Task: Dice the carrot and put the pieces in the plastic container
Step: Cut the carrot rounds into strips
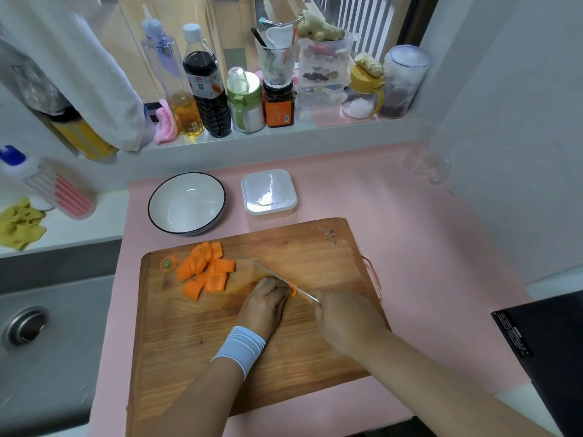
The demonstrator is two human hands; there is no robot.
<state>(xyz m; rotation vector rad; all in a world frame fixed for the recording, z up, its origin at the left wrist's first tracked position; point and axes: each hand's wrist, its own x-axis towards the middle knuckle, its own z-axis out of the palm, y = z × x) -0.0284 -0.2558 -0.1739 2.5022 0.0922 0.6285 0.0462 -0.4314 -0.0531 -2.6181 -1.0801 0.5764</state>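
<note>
Left hand (266,299) is holding a stubby orange carrot piece (294,289) under curled fingers, right hand (344,323) gripping the thin steel knife (274,274) just beside it

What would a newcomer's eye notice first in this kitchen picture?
The bright orange carrot pieces heaped at the far left of the wooden cutting board stand out first. Beside them, the left hand holds a carrot piece while the right hand grips the knife cutting it. Behind the board stand a white bowl and the plastic container.
</note>
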